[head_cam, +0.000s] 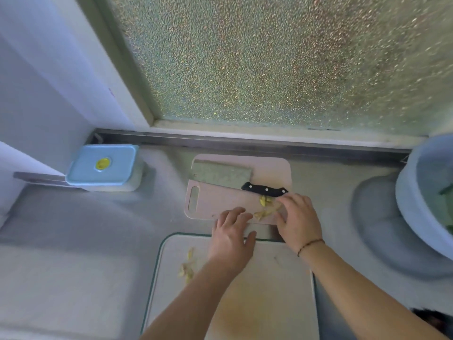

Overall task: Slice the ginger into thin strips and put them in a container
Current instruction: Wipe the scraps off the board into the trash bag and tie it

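1. We see the ginger (pixel 266 207) as small yellow pieces lying on the pink cutting board (pixel 215 201) at centre frame, between our two hands. A few more scraps (pixel 187 267) lie on the white board (pixel 269 290) in the lower middle.
2. Our left hand (pixel 231 238) lies flat with its fingers extended, the tips reaching the pink board's near edge just left of the pieces; it grasps nothing.
3. Our right hand (pixel 297 217) is over the right side of the pile, fingers bent toward the ginger. We cannot tell whether it pinches any pieces or only touches them.
4. The cleaver (pixel 220 174) rests on the far part of the pink board, its black handle just above the ginger, untouched.
5. The lidded blue container (pixel 103 165) sits at the left of the frame, well apart from the boards, its lid on.
6. We judge the pieces light, damp and a little sticky, firm but easily scattered. Best gathered by cupping both hands from the sides, or scraped along the board, rather than pinched one by one.
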Available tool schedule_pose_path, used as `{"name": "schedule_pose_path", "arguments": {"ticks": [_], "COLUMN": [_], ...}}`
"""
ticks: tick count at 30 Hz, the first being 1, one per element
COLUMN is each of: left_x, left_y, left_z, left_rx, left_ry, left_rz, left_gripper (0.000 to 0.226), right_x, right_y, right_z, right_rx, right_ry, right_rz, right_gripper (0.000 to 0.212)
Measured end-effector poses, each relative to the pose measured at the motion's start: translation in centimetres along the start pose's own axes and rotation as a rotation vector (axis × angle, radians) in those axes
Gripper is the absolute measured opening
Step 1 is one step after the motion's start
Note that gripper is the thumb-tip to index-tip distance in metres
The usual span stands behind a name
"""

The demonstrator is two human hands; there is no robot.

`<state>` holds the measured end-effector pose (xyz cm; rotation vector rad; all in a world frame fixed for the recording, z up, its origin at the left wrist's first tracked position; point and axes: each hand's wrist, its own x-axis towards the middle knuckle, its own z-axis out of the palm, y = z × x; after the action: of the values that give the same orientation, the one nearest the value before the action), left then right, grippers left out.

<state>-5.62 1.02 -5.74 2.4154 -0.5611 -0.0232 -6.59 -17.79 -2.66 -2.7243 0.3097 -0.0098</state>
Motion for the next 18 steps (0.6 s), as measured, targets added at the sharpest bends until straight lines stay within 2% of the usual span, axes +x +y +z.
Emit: {"name": "schedule_pose_path", "arguments": {"ticks": [6, 12, 18], "left_x": [1.9, 2.4, 1.8], "left_y": [1.2, 1.5, 1.1], "left_z": [1.8, 2.1, 2.5], "left_rx": [0.061, 0.149, 0.179], "left_ry": [-0.119, -0.065, -0.038], "left_rz": [-0.006, -0.005, -0.016], "left_gripper": [0.042, 0.031, 0.031], "right_x": [4.4, 7.3, 7.8], "right_y": [0.1, -0.3, 0.6], "right_z": [-1.0, -0.4, -0.1], "right_rx": [-0.090, -0.193, -0.208], "right_ry": [-0.037, -0.170, -0.260], "right_rz": [-0.128, -0.186, -0.293], "right_gripper": [0.036, 0.038, 0.041]}}
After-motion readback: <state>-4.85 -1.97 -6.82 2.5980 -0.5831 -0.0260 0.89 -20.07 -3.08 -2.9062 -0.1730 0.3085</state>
